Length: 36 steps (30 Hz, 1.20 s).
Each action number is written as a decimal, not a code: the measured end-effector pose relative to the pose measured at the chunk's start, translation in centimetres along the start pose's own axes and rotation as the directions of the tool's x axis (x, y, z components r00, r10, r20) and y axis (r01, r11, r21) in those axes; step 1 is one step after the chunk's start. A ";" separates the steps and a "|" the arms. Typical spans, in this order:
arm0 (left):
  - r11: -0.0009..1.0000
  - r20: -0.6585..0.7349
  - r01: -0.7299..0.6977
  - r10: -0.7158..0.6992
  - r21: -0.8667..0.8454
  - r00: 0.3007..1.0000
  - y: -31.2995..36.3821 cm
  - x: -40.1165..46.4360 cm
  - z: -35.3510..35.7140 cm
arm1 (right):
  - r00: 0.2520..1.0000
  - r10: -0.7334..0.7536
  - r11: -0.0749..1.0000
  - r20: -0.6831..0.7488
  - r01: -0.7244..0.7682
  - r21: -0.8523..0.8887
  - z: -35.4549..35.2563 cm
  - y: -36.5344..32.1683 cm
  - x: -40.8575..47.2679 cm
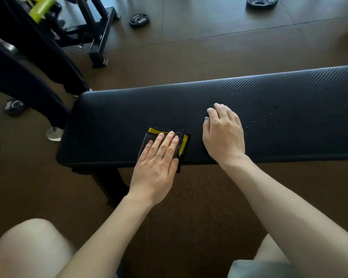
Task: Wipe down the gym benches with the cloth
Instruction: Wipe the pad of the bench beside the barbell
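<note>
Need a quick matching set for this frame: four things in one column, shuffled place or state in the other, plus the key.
Things:
1. cloth
2. left hand
3. right hand
4. large plate

Places or states:
A. on the floor, far right
B. folded, on the bench, near its front edge
C. bare on the pad, fingers bent
D. flat on the cloth, fingers straight

Pairs: 1-B, 2-D, 3-C, 4-A

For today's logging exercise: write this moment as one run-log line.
left hand flat on cloth | right hand resting on bench | wiping underway
</note>
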<state>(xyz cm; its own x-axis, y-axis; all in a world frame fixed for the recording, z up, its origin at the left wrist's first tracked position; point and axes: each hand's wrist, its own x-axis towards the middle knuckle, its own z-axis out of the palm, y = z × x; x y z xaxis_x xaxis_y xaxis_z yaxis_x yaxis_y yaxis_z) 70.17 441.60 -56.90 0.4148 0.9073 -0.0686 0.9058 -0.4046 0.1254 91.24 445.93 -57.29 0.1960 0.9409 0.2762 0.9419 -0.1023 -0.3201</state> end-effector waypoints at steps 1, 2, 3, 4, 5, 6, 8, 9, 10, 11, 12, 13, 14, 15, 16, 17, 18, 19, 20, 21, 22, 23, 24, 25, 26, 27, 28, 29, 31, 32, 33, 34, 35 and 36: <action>1.000 -0.009 0.018 -0.018 -0.013 1.000 0.3 0.3 0.0 | 1.000 -0.002 1.000 0.003 0.002 -0.003 0.1 0.1 0.1; 0.999 -0.015 0.030 -0.030 -0.030 0.999 0.5 0.6 -0.1 | 1.000 -0.001 1.000 0.006 0.001 -0.009 0.1 0.1 0.1; 0.998 -0.015 0.041 -0.042 -0.049 0.999 0.6 1.2 -0.4 | 1.000 0.000 1.000 0.006 0.000 -0.016 0.1 0.1 0.2; 0.997 -0.008 0.053 -0.054 -0.063 0.999 0.6 1.9 -0.7 | 1.000 -0.001 1.000 0.006 0.001 -0.022 0.1 -0.1 0.2; 0.995 0.000 0.066 -0.067 -0.072 0.998 0.5 2.8 -0.9 | 1.000 -0.003 1.000 0.006 0.003 -0.024 0.1 -0.2 0.2; 0.994 0.008 0.076 -0.076 -0.078 0.997 0.5 4.0 -1.1 | 1.000 -0.004 1.000 0.006 0.004 -0.024 0.1 -0.2 0.2; 0.992 0.032 0.091 -0.089 -0.084 0.996 0.4 6.5 -1.5 | 1.000 -0.005 1.000 0.004 0.005 -0.019 0.2 -0.1 0.3; 0.992 0.046 0.097 -0.093 -0.083 0.995 0.3 7.5 -1.6 | 1.000 -0.002 1.000 0.000 0.002 -0.019 0.3 0.0 0.4; 0.992 0.052 0.099 -0.095 -0.082 0.994 0.2 8.5 -1.6 | 1.000 0.005 1.000 -0.005 -0.005 -0.020 0.3 0.1 0.4; 0.992 0.057 0.100 -0.096 -0.078 0.994 0.2 9.3 -1.5 | 1.000 0.008 1.000 -0.010 -0.008 -0.022 0.3 0.1 0.5; 0.993 0.061 0.096 -0.092 -0.074 0.994 0.1 9.9 -1.5 | 1.000 0.009 1.000 -0.013 -0.010 -0.022 0.2 0.1 0.5; 0.993 0.063 0.089 -0.084 -0.073 0.994 0.1 10.5 -1.5 | 1.000 0.013 1.000 -0.017 -0.013 -0.019 0.2 0.1 0.5; 0.994 0.064 0.081 -0.077 -0.072 0.995 0.2 10.9 -1.6 | 1.000 0.016 1.000 -0.022 -0.017 -0.014 0.2 0.0 0.5; 0.994 0.071 0.078 -0.073 -0.071 0.995 0.3 10.8 -1.7 | 0.999 0.019 1.000 -0.028 -0.019 -0.008 0.1 0.0 0.4; 0.995 0.079 0.072 -0.066 -0.070 0.995 0.5 10.4 -1.8 | 0.999 0.023 1.000 -0.031 -0.023 -0.003 0.0 0.0 0.3; 0.996 0.085 0.055 -0.050 -0.068 0.995 0.6 9.7 -1.8 | 0.999 0.029 1.000 -0.035 -0.028 0.004 -0.1 0.0 0.1; 0.998 0.091 0.028 -0.022 -0.063 0.996 0.8 8.6 -1.8 | 0.999 0.035 0.999 -0.042 -0.034 0.016 -0.1 0.0 0.1; 0.998 0.094 -0.009 0.014 -0.056 0.995 0.9 7.5 -1.8 | 0.998 0.043 0.999 -0.052 -0.041 0.032 -0.1 0.0 0.1; 0.997 0.096 -0.050 0.055 -0.050 0.994 0.8 6.5 -1.8 | 0.996 0.051 0.998 -0.069 -0.047 0.047 -0.1 -0.1 0.1; 0.995 0.098 -0.086 0.090 -0.044 0.991 0.4 6.0 -1.7 | 0.994 0.058 0.997 -0.088 -0.053 0.054 0.0 -0.1 0.1; 0.993 0.102 -0.110 0.114 -0.041 0.988 -0.1 6.3 -1.7 | 0.993 0.064 0.997 -0.104 -0.059 0.054 0.2 -0.3 0.1; 0.991 0.103 -0.128 0.132 -0.047 0.986 -0.5 7.3 -1.8 | 0.991 0.069 0.997 -0.116 -0.063 0.051 0.3 -0.4 0.2; 0.989 0.100 -0.140 0.145 -0.053 0.984 -0.8 8.8 -1.9 | 0.990 0.073 0.997 -0.124 -0.068 0.047 0.4 -0.5 0.3; 0.987 0.095 -0.152 0.157 -0.055 0.983 -1.0 10.6 -2.0 | 0.988 0.080 0.996 -0.130 -0.075 0.044 0.4 -0.4 0.3; 0.985 0.092 -0.160 0.165 -0.058 0.982 -1.1 12.8 -2.1 | 0.987 0.087 0.996 -0.135 -0.082 0.041 0.5 -0.4 0.4; 0.985 0.094 -0.159 0.164 -0.062 0.982 -1.0 15.2 -2.2 | 0.986 0.092 0.996 -0.137 -0.089 0.033 0.5 -0.3 0.4; 0.987 0.098 -0.150 0.156 -0.066 0.983 -1.0 17.6 -2.4 | 0.986 0.096 0.995 -0.136 -0.095 0.018 0.5 -0.2 0.4; 0.988 0.105 -0.138 0.144 -0.066 0.984 -0.8 19.8 -2.6 | 0.986 0.102 0.995 -0.130 -0.103 -0.003 0.6 -0.2 0.5; 0.989 0.121 -0.125 0.133 -0.073 0.984 -0.6 22.9 -2.9 | 0.986 0.125 0.990 -0.109 -0.131 -0.049 0.6 -0.1 0.8; 0.988 0.123 -0.128 0.137 -0.082 0.983 -0.5 23.4 -3.0 | 0.986 0.140 0.987 -0.095 -0.146 -0.069 0.7 -0.1 1.0; 0.987 0.117 -0.133 0.143 -0.090 0.983 -0.5 23.0 -3.0 | 0.985 0.149 0.984 -0.083 -0.156 -0.085 0.8 -0.1 1.1; 0.985 0.112 -0.144 0.154 -0.092 0.982 -0.7 21.9 -3.0 | 0.985 0.153 0.982 -0.076 -0.160 -0.097 0.9 -0.1 1.1; 0.982 0.109 -0.164 0.174 -0.094 0.979 -0.8 19.9 -3.0 | 0.985 0.154 0.981 -0.077 -0.162 -0.103 0.9 -0.1 1.0; 0.978 0.108 -0.189 0.198 -0.091 0.974 -0.9 17.4 -2.9 | 0.985 0.152 0.982 -0.081 -0.160 -0.104 0.9 -0.1 1.0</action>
<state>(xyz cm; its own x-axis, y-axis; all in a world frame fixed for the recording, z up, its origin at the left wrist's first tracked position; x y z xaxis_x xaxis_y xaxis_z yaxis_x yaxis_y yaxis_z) 76.33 458.07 -55.34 0.5931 0.7913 -0.1486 0.7995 -0.5569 0.2253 91.04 447.14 -57.83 0.3586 0.8852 0.2965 0.9215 -0.2848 -0.2640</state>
